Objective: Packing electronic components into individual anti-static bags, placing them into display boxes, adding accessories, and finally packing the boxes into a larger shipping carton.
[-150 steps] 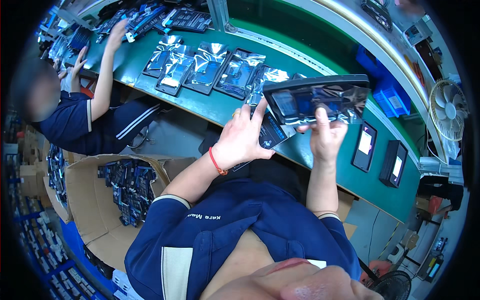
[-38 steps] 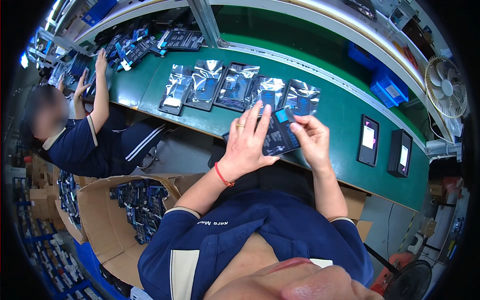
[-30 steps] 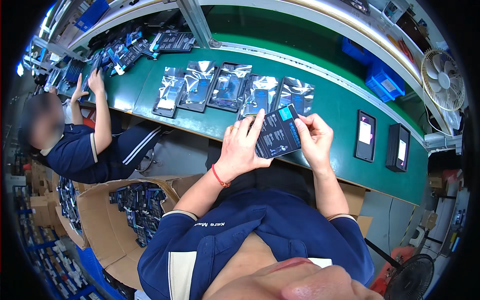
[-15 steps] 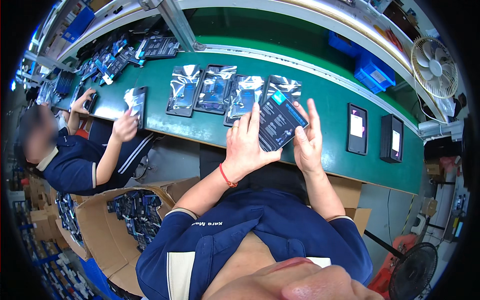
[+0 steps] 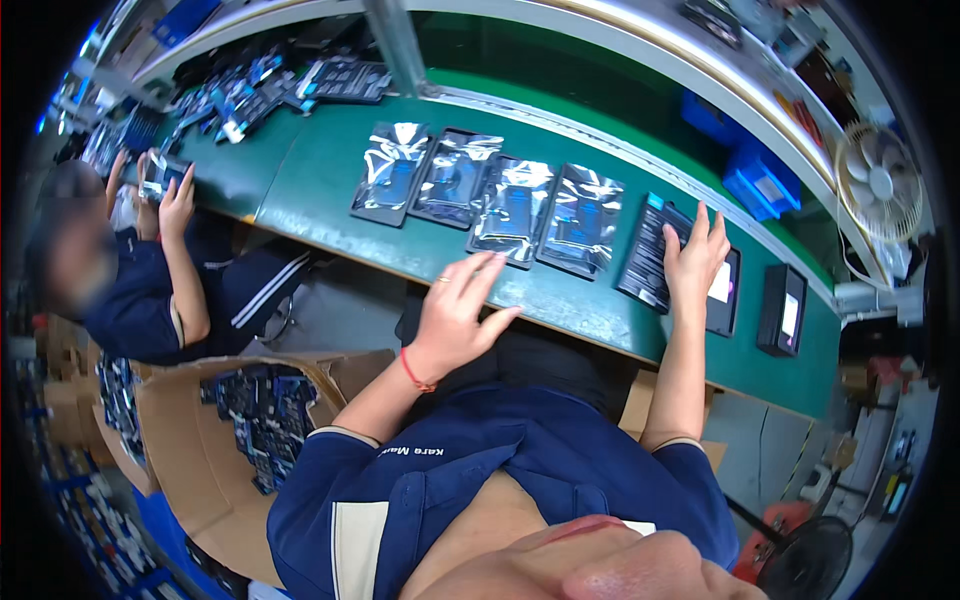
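Observation:
My left hand (image 5: 458, 318) hovers by the table's front edge, fingers stretched out and holding nothing. It is nearest to one of several black trays with shiny clear plastic packets (image 5: 512, 208), set in a slanting row. My right hand (image 5: 694, 258) is spread beside a flat black printed box (image 5: 645, 258) with a blue corner. Its thumb is at the box's right edge; whether it touches is unclear. Partly behind that hand and wrist lies an open black tray (image 5: 724, 312) with a white and pink insert.
A taller black box stack (image 5: 785, 310) stands at the right of the green table (image 5: 310, 185). Packages (image 5: 250, 95) are heaped at the far left. A co-worker (image 5: 150, 270) sits left, holding a packet. Blue bins (image 5: 762, 180) and a fan (image 5: 875, 185) are back right; a carton (image 5: 190, 430) stands lower left.
The printed box, earlier held up between both hands, now lies on the table right of the row. My right hand went right; my left came away empty. The co-worker drew a packet closer.

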`<control>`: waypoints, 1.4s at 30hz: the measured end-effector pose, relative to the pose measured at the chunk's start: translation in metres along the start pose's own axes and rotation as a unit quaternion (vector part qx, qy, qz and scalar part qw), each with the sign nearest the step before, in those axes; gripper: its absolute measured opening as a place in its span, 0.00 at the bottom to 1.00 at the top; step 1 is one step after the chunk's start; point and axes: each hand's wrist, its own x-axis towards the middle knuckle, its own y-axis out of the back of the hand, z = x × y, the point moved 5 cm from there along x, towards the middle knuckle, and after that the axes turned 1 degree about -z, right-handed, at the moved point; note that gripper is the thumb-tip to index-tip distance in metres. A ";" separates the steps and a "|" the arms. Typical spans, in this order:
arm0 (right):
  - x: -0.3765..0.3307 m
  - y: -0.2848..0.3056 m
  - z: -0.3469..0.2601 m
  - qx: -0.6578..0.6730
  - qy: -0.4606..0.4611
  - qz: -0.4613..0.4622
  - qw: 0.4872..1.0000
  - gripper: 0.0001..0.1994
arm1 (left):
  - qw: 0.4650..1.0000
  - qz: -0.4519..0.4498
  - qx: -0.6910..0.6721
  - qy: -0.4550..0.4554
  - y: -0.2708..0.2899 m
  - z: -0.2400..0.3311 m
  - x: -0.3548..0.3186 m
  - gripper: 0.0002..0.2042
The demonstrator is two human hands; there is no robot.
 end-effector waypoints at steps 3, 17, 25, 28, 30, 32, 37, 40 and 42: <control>0.002 -0.014 -0.054 0.077 0.012 -0.098 0.992 0.28 | 0.992 0.071 0.093 0.055 0.047 -0.034 -0.038 0.23; 0.055 -0.115 -0.025 0.084 -0.080 -0.430 0.896 0.36 | 0.611 0.221 0.233 0.723 0.198 -0.245 -0.517 0.10; 0.049 -0.088 -0.038 0.069 -0.240 -0.380 0.891 0.19 | 0.547 0.014 -0.012 0.837 0.017 -0.307 -0.574 0.21; 0.054 -0.092 -0.022 0.100 -0.290 -0.414 0.857 0.16 | 0.498 0.010 -0.040 0.866 -0.015 -0.298 -0.553 0.43; 0.042 -0.091 -0.041 0.094 -0.304 -0.451 0.834 0.14 | 0.501 0.023 -0.032 0.865 -0.024 -0.293 -0.557 0.47; 0.041 -0.091 -0.052 0.094 -0.298 -0.450 0.836 0.13 | 0.529 -0.067 0.082 0.842 -0.015 -0.280 -0.549 0.56; 0.059 -0.096 -0.018 0.098 -0.337 -0.434 0.829 0.13 | 0.522 -0.093 0.024 0.847 -0.025 -0.282 -0.554 0.62; 0.050 -0.086 -0.019 0.173 -0.335 -0.467 0.800 0.12 | 0.520 0.106 -0.005 0.848 0.000 -0.271 -0.552 0.67; 0.047 -0.093 -0.008 0.228 -0.338 -0.476 0.779 0.10 | 0.538 0.276 -0.109 0.789 0.016 -0.284 -0.577 0.65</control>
